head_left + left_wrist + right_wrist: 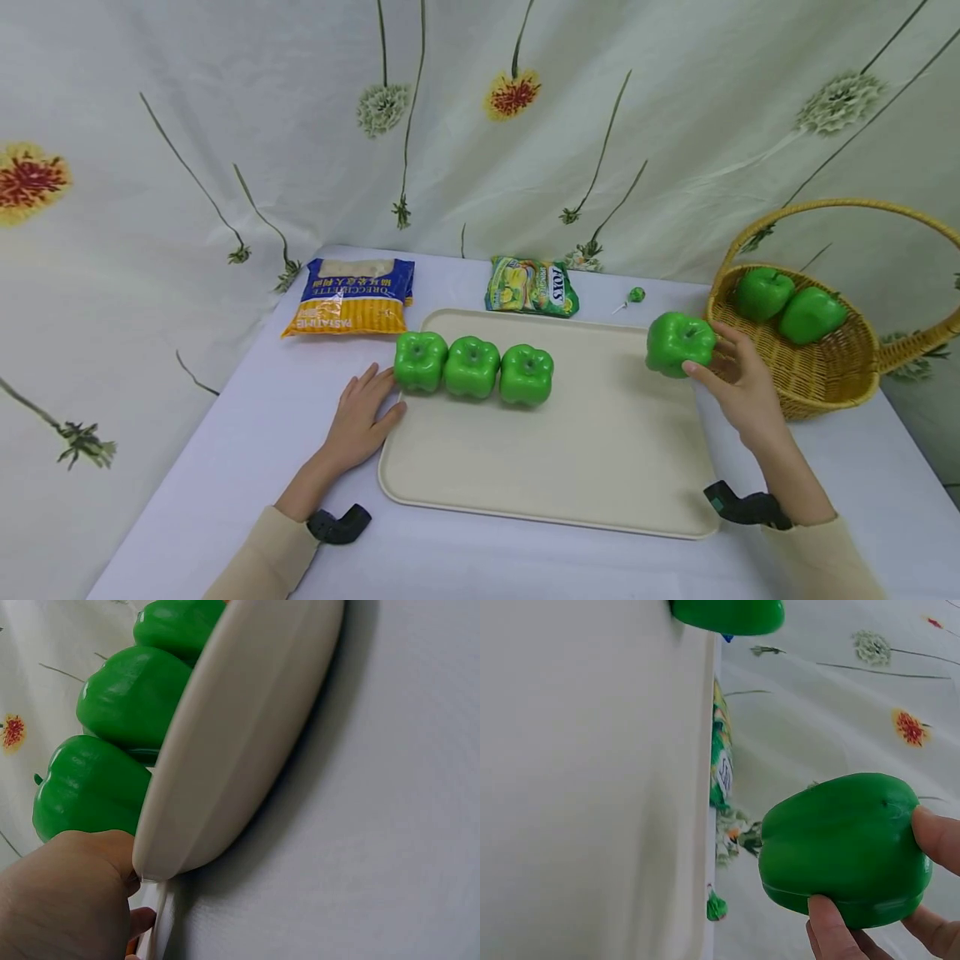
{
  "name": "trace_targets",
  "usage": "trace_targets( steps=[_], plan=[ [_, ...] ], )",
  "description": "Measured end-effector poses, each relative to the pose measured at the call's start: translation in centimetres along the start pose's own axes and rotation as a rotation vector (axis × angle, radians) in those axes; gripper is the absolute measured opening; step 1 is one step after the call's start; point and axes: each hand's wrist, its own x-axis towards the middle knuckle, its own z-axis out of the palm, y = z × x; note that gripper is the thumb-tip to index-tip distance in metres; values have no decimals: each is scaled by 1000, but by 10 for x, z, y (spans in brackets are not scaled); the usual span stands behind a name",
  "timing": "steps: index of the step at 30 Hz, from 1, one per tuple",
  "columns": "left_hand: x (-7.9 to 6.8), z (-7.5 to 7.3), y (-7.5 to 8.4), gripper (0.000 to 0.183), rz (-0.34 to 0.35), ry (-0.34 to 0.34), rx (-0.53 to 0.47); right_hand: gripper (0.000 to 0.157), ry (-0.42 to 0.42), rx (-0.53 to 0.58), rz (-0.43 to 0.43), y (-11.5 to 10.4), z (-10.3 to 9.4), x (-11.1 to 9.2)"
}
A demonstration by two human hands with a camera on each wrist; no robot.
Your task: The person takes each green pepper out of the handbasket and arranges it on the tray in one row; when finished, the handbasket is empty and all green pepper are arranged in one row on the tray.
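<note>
Three green bell peppers (471, 367) stand in a row, touching, along the far left of a beige tray (555, 467). At the tray's left edge rests my left hand (363, 419), fingers loosely extended beside the leftmost pepper (90, 787). My right hand (742, 385) pinches another green bell pepper (678, 344) between thumb and fingers, holding it above the tray's far right corner. In the right wrist view this held pepper (847, 851) appears clear of the tray surface. Two more green peppers (812, 315) lie in a wicker basket (832, 392) to the right.
Behind the tray lie a blue and yellow pasta bag (352, 296), a green candy bag (531, 286) and a green lollipop (636, 295). The basket's tall handle (840, 202) arches near my right hand. A flowered cloth (300, 125) hangs behind the white table.
</note>
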Motion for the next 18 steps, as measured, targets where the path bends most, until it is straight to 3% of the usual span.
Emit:
trace_targets(
  steps=[8,18],
  plan=[
    [0,-1,1,51,-5,-2,1,72,-122,79,-14,-12,37,-6],
    [0,-1,3,51,-2,-2,-2,69,-216,151,18,-23,71,-14]
  ],
)
